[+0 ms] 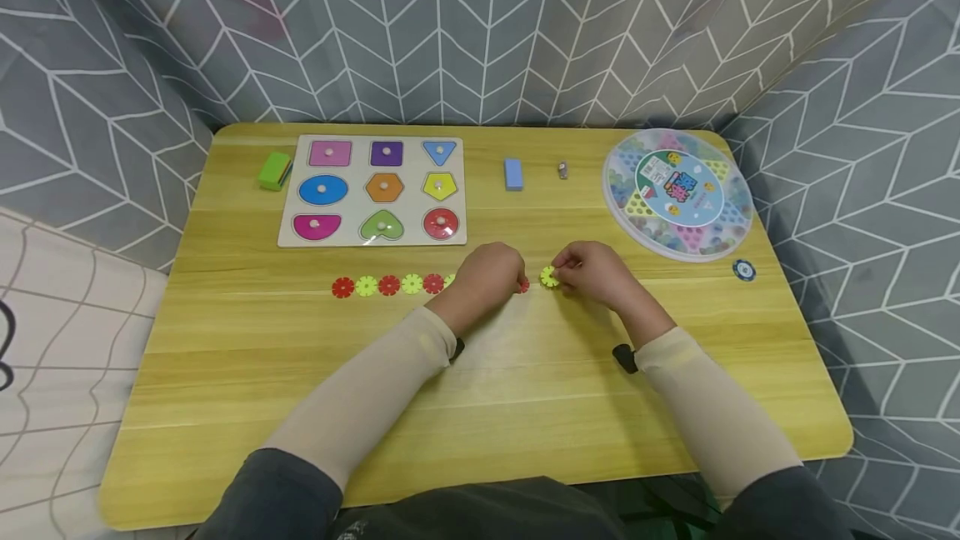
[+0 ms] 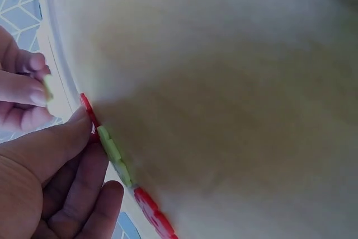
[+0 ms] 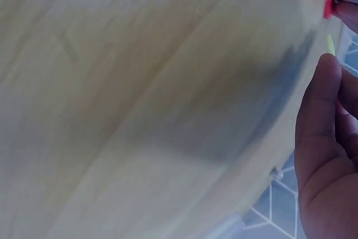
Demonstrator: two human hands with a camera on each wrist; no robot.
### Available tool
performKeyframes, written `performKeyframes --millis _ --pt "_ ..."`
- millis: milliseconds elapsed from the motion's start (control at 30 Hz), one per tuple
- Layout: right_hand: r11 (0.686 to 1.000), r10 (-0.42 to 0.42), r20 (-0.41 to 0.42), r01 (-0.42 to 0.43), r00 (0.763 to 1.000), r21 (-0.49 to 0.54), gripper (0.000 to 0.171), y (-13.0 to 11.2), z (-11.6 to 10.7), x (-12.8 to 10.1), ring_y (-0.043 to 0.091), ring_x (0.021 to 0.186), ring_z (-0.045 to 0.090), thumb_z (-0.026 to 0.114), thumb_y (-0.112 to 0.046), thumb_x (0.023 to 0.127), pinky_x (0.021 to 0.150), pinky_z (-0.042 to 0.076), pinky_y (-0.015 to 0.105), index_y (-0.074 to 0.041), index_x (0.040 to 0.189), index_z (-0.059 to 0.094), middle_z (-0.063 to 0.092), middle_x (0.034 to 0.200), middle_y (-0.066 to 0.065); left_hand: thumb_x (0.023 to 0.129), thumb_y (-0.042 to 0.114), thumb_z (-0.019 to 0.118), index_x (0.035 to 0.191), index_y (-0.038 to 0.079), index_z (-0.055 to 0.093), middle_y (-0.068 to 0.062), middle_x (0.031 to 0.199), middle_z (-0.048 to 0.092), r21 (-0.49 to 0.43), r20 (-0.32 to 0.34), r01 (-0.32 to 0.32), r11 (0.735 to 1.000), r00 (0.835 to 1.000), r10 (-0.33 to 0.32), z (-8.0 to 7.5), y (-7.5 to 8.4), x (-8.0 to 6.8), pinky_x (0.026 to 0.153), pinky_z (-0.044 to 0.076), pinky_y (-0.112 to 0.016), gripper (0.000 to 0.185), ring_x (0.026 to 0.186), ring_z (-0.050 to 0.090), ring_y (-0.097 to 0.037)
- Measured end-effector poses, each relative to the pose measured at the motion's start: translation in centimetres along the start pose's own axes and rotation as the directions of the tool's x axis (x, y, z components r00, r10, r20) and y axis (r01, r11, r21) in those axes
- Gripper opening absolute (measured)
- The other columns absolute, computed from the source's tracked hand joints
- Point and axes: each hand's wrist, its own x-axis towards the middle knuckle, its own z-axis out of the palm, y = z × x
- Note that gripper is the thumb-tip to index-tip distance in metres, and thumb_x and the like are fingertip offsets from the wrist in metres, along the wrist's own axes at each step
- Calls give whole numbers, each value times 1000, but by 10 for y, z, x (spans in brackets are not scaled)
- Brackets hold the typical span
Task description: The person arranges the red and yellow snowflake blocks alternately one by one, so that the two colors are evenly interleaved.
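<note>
Bare wooden table (image 1: pixel 525 407) spreads wide on the near side of the chain of red and yellow discs (image 1: pixel 390 285), whose right end the left hand (image 1: pixel 487 273) pinches, while the right hand (image 1: pixel 596 273) just beside grips a yellow disc (image 1: pixel 550 277) near that end.

Pale wooden table (image 1: pixel 525 407) with rounded corners — toys spread across its top.

At the back lie a green block (image 1: pixel 274 171), a white shape-puzzle board with coloured knobbed pieces (image 1: pixel 372 190), a small blue block (image 1: pixel 513 174), a tiny grey object (image 1: pixel 562 171) and a round clear plastic box of pieces (image 1: pixel 678 193); a row of red and yellow-green snowflake discs (image 1: pixel 387 285) lines the middle — a blue chip (image 1: pixel 743 271) sits near the right edge.
</note>
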Motion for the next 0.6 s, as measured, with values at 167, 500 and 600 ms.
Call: performKeyframes --millis 167,500,600 --pt "1000 13 -4 -13 1000 0 14 -1 10 9 20 75 70 69 -9 99 69 57 31 3 106 70 71 93 13 91 8 73 70 16 75 5 72 60 12 5 -2 1000 1000 2 1 0 1 64 46 -30 23 68 48 -14" --pt "961 -93 -100 63 991 -270 9 -10 23 6 25 82 66 72 -11 95 80 53 43 -2 97 73 71 86 8 90 6 73 68 17 75 6 71 59 19 -2 -13 1000 1000 13 0 -1 2 64 46 -30 25 68 48 -14" --pt "947 -105 -111 66 988 -315 8 -11 26 7 26 82 65 73 -11 95 79 53 43 -3 93 74 70 85 7 89 6 74 67 17 75 7 71 59 28 -10 -24 999 1000 24 1 -1 2 65 48 -31 25 68 48 -13"
